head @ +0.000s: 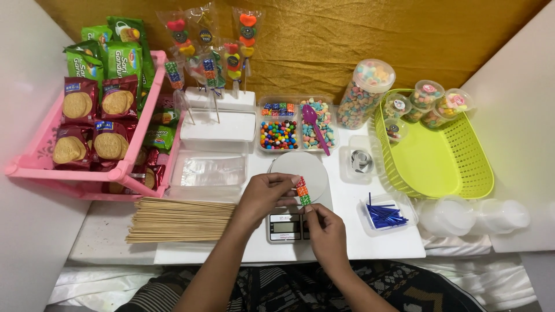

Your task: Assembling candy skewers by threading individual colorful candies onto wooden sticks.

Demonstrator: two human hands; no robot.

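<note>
Candy cubes [303, 191] on a thin stick sit in the middle of the frame over the small scale [291, 222], pinched tight by the left hand [267, 196] on top and the right hand [325, 231] below; they look light, hard and easy to knock loose, so hold near both ends.

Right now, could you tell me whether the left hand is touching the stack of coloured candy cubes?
Touching. The head view shows the left hand pinching the top of the candy cube stack with its fingertips, while the right hand grips its lower end, above the kitchen scale.
</note>
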